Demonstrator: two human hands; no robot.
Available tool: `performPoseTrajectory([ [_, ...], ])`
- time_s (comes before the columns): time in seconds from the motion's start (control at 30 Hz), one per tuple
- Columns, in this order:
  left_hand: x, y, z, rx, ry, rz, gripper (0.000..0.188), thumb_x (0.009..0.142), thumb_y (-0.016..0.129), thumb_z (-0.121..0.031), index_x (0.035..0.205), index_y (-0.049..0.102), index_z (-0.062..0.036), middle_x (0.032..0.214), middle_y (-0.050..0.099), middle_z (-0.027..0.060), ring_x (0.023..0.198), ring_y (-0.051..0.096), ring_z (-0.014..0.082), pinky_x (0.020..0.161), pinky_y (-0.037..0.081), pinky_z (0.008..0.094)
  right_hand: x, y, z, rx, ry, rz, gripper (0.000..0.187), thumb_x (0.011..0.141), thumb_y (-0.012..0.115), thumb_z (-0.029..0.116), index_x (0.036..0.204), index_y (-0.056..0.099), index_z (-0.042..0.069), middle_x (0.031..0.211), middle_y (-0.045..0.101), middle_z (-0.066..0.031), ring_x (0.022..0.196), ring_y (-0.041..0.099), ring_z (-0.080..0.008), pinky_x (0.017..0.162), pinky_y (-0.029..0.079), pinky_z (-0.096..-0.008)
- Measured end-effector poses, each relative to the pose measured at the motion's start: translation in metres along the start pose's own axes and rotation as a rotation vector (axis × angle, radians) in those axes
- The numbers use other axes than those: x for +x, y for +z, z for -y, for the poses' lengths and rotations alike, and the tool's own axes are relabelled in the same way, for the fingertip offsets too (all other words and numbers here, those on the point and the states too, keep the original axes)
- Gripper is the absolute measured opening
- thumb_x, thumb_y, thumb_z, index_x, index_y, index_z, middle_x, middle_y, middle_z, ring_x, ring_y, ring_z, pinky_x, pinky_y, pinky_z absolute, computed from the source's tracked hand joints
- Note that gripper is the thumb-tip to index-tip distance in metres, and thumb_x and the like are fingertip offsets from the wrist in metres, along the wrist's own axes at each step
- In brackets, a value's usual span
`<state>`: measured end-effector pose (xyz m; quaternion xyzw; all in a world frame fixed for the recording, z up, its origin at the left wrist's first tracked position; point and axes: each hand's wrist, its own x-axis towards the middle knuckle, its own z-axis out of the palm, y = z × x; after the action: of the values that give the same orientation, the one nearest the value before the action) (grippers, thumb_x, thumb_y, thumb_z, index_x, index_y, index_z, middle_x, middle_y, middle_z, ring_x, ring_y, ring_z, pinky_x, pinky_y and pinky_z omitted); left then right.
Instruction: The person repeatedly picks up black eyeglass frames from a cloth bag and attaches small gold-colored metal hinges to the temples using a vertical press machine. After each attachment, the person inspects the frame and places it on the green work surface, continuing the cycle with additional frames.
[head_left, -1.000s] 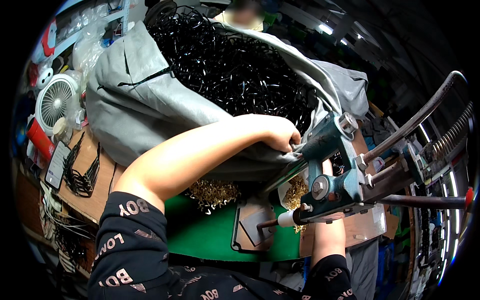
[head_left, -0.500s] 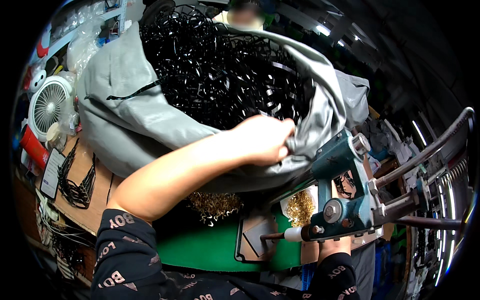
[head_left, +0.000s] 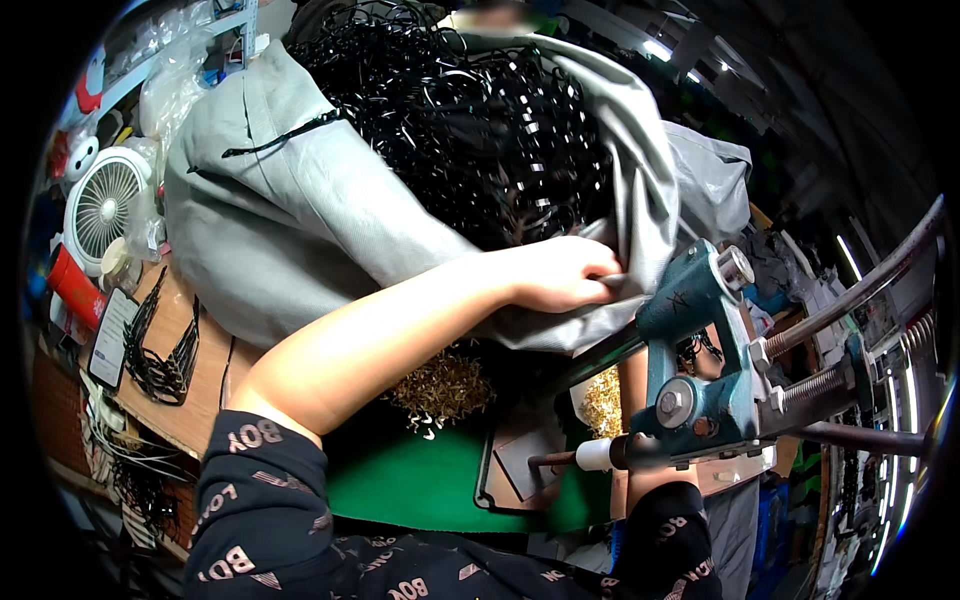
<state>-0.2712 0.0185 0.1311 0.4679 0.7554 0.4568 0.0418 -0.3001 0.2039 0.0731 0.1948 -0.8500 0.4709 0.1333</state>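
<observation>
My left hand (head_left: 570, 275) is closed on the near right rim of a big grey fabric sack (head_left: 270, 240). A tangled heap of shiny black straps (head_left: 470, 130) fills the sack's mouth. My left forearm crosses in front of the bag. On the right, my right forearm (head_left: 660, 482) rises behind a dark green hand press (head_left: 690, 370), and the fingers of that hand are hidden. Under the press's white-collared rod lies a small metal plate (head_left: 520, 465) on the green work surface (head_left: 400, 485).
Small gold metal pieces lie in a pile (head_left: 445, 385) and in a second heap (head_left: 603, 405) by the press. At left are a white fan (head_left: 108, 210), red can (head_left: 75, 285), phone (head_left: 113, 340) and black strap bundle (head_left: 165, 350). A long lever (head_left: 850, 290) juts out right.
My left hand has moved slightly right with the sack's rim. The cloth has shifted and its folds changed, and the black straps have moved with it. The whole view has shifted a little.
</observation>
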Motion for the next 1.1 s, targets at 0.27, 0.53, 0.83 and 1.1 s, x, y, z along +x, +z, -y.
performPoseTrajectory([
  [0.27,0.001,0.049,0.074,0.518,0.468,-0.405,0.040,0.074,0.050,-0.002,0.114,0.054,-0.0079,0.130,0.044,0.0104,0.127,0.035,0.0251,0.094,0.041,0.0396,-0.012,-0.025,0.000,-0.007,0.009,-0.003,0.052,0.078,0.067,0.037,0.110,0.055,-0.002,0.100,0.061,-0.0100,0.092,0.057,-0.0172,0.083,0.043,-0.0291],
  [0.53,-0.025,0.065,0.172,0.537,0.003,-0.005,0.043,0.085,0.039,-0.020,0.127,0.046,-0.0125,0.145,0.030,0.0064,0.131,0.028,0.0203,0.105,0.026,0.0352,0.019,-0.028,0.010,-0.009,-0.059,0.069,0.057,0.077,0.069,0.039,0.113,0.054,-0.003,0.104,0.061,-0.0110,0.096,0.057,-0.0175,0.086,0.042,-0.0293],
  [0.83,-0.013,0.043,-0.031,1.181,0.404,-0.365,0.034,0.070,0.052,-0.013,0.096,0.060,0.0078,0.106,0.055,0.0206,0.103,0.054,0.0286,0.088,0.046,0.0342,0.042,-0.042,-0.023,0.102,-0.005,-0.044,0.038,0.086,0.061,0.028,0.109,0.058,-0.003,0.100,0.063,-0.0126,0.094,0.057,-0.0195,0.085,0.043,-0.0320],
  [1.1,0.019,0.014,0.013,1.727,-0.302,-0.199,0.051,0.086,0.044,-0.020,0.136,0.037,-0.0146,0.146,0.026,0.0103,0.135,0.020,0.0317,0.104,0.012,0.0617,0.028,-0.026,-0.031,0.167,0.006,-0.083,0.037,0.091,0.053,0.023,0.119,0.053,-0.001,0.112,0.059,-0.0162,0.107,0.055,-0.0241,0.095,0.040,-0.0329],
])
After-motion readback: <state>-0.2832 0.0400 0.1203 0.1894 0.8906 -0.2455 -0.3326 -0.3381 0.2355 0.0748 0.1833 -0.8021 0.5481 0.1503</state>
